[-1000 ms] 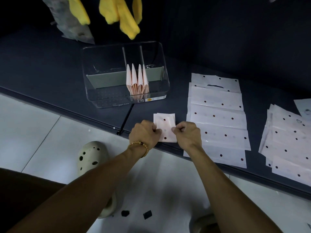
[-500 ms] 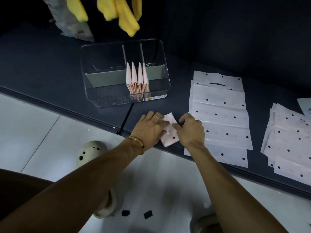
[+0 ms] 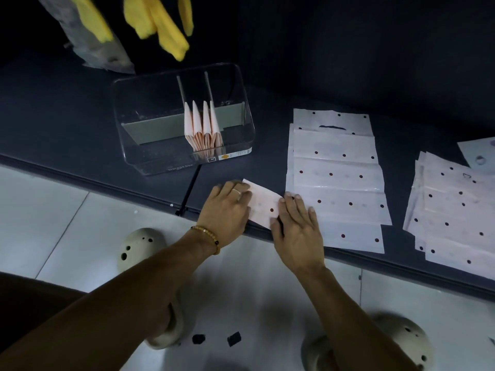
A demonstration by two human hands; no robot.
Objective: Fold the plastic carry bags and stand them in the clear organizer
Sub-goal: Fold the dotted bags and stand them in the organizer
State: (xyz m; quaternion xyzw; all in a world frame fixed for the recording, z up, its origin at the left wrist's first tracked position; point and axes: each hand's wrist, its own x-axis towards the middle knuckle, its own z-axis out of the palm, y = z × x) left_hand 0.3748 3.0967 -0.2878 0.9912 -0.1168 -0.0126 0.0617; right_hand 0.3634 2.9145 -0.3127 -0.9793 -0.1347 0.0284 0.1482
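Note:
A small folded white carry bag (image 3: 263, 203) with dark dots lies near the dark table's front edge. My left hand (image 3: 227, 210) presses flat on its left part, and my right hand (image 3: 297, 223) presses flat on its right part, fingers straight. Behind them stands the clear organizer (image 3: 139, 156), with several folded bags (image 3: 202, 127) upright in its middle compartment. A stack of unfolded dotted bags (image 3: 337, 178) lies flat just right of my right hand.
A second pile of dotted bags (image 3: 455, 218) lies at the far right. Yellow cloths (image 3: 160, 25) and a grey pouch (image 3: 93, 44) hang behind the organizer. The table's front edge (image 3: 107, 184) runs diagonally; below it are white floor tiles and pale clogs (image 3: 136, 247).
Both hands went from pinching the small bag's edges with curled fingers to lying flat on it. The bag now lies tilted and pressed down on the table.

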